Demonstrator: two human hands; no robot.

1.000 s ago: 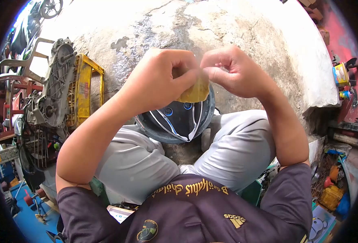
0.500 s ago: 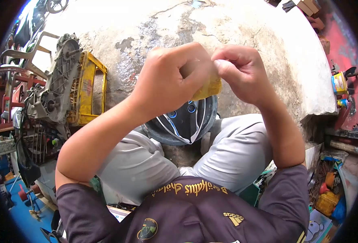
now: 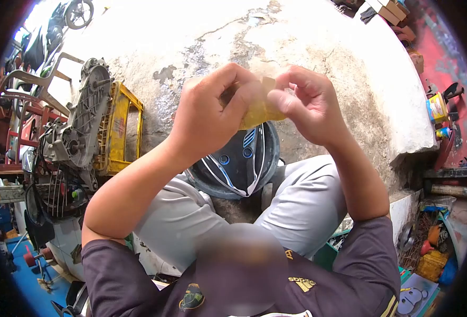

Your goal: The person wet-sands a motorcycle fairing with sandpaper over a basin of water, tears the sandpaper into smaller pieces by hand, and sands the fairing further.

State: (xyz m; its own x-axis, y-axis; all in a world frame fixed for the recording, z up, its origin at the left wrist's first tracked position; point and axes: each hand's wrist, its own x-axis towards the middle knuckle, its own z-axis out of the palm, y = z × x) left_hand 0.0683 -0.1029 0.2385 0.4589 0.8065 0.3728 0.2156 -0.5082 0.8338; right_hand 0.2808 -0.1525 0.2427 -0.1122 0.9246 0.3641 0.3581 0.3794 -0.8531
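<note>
A thin, yellow, partly see-through piece [image 3: 255, 114], whose kind I cannot make out, hangs between my hands. My left hand [image 3: 209, 103] pinches its left side between thumb and fingers. At its right side, my right hand [image 3: 310, 105] is closed, with thumb and fingertips on the edge. A small tan strip [image 3: 267, 83] sticks up between the fingertips of both hands. Below them, between my knees, is a round black tub [image 3: 272, 158]. Within it lies a black panel [image 3: 233, 169] with white and blue stripes, partly hidden by my left hand.
To the left, a grey metal engine casing [image 3: 88, 108] leans beside a yellow plastic crate [image 3: 125, 129]. A plastic chair [image 3: 38, 79] stands behind them. On the right are a concrete ledge [image 3: 413, 121], a yellow-and-blue can [image 3: 437, 108] and a bin of assorted parts [image 3: 428, 248].
Both hands have shifted slightly left and down in view. More of the yellow piece now shows between them, and the tan strip has become visible. My right fingers have loosened a little.
</note>
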